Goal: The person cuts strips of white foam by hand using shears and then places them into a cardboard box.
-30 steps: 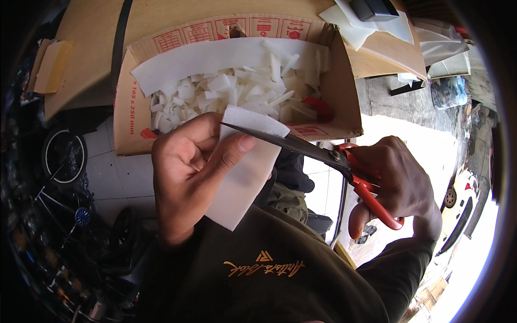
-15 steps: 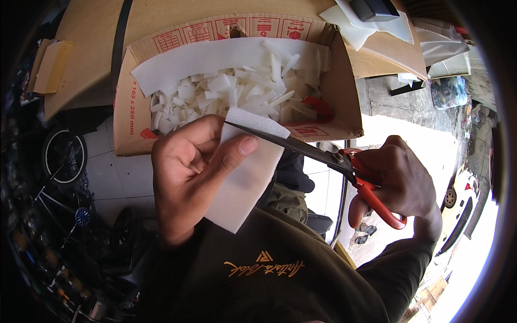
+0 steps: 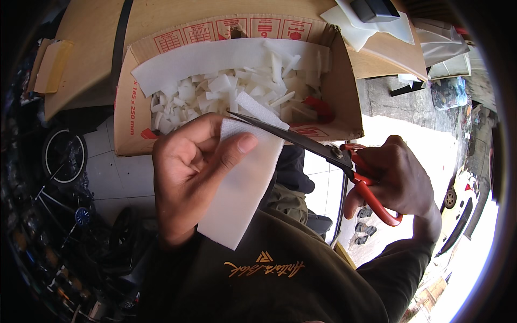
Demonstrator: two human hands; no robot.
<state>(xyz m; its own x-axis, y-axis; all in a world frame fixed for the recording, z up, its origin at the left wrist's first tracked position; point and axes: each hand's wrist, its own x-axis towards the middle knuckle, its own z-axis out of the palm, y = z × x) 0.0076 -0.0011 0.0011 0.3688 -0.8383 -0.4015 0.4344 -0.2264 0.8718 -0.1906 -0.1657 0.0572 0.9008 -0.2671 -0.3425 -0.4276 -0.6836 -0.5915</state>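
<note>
My left hand [image 3: 188, 172] pinches a white foam sheet [image 3: 242, 183] between thumb and fingers, its long end hanging down in front of my dark shirt. In my right hand [image 3: 396, 175] are scissors [image 3: 328, 152] with red handles and dark blades, which look closed or nearly so. The blades lie across the sheet's upper edge. Just beyond them a narrow foam strip [image 3: 261, 110] is separate from the sheet, tilted above the open cardboard box [image 3: 350, 91]. Many white foam offcuts [image 3: 215, 91] fill the box.
A long white foam piece [image 3: 188, 54] lies along the box's far side. Behind it is a wooden table [image 3: 86, 32]; white sheets with a dark block [image 3: 374, 9] rest at its right. A bicycle wheel [image 3: 64, 156] stands at left, and sandals [image 3: 365, 231] lie on the floor at right.
The scissors have closed across the sheet, and a strip has come off its top, tipping toward the box. The rest of the sheet reaches slightly lower in my left hand.
</note>
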